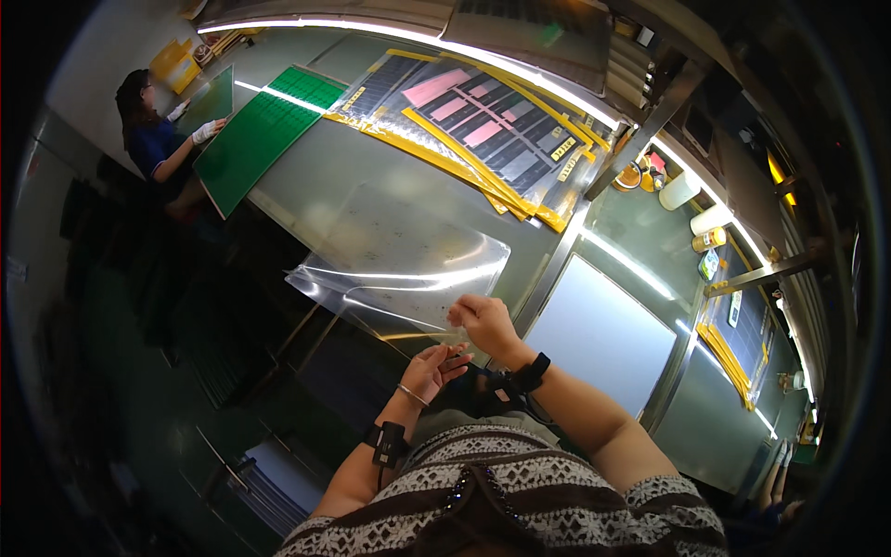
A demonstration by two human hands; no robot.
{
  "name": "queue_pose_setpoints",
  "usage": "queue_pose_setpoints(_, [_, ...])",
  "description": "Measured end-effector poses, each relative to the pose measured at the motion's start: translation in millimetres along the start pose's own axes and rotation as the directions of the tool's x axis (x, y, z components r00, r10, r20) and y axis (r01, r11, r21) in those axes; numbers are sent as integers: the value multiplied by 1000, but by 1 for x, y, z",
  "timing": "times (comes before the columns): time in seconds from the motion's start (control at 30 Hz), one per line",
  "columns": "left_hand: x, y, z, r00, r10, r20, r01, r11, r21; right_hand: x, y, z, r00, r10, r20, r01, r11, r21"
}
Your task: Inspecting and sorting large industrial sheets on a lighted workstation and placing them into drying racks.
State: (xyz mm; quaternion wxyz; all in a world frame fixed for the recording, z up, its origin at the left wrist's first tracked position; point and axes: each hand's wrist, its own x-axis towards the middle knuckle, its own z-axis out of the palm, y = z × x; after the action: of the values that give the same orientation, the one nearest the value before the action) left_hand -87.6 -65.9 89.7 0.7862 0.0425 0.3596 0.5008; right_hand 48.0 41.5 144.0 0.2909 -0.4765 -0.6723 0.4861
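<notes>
A large clear plastic sheet (390,269) lies over the front edge of the grey bench, its glossy surface catching streaks of light and small dark specks. At its near right corner my right hand (484,325) is closed, fingers curled in and palm down. Just below and to the left, my left hand (432,371) is turned palm up, thumb and fingertips drawn together. Between the two hands something thin and see-through shows faintly; I cannot make out whether it is part of the sheet.
Printed films with yellow taped borders (492,130) are stacked at the back of the bench. A green panel (269,139) lies at the far left, beside a gloved co-worker (158,130). To my right are a white panel (603,325), jars (708,239) and shelf posts (640,130).
</notes>
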Motion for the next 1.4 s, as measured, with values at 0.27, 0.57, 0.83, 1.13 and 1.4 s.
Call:
queue_pose_setpoints(0.27, [0, 13, 6, 1000, -1, 6, 0, 987, 159, 27, -18, -18, 995, 93, -33, -85, 978, 191])
queue_pose_setpoints(0.57, [-10, 15, -4, 999, -45, 4, 44, 980, 195, 55, -18, -37, 988, 151, 16, -151, 966, 210])
queue_pose_setpoints(0.83, [-34, -6, -40, 984, -169, -56, 178, 957, 230, 94, -45, -86, 974, 65, -215, -26, 983, 180])
queue_pose_setpoints(1.13, [-34, -8, -56, 980, -201, -13, 198, 947, 252, 111, -60, -120, 973, -27, -229, 34, 999, 25])
queue_pose_setpoints(1.4, [-63, -28, -94, 906, -312, -288, 414, 796, 442, 116, -104, -170, 918, -294, -266, 300, 954, -21])
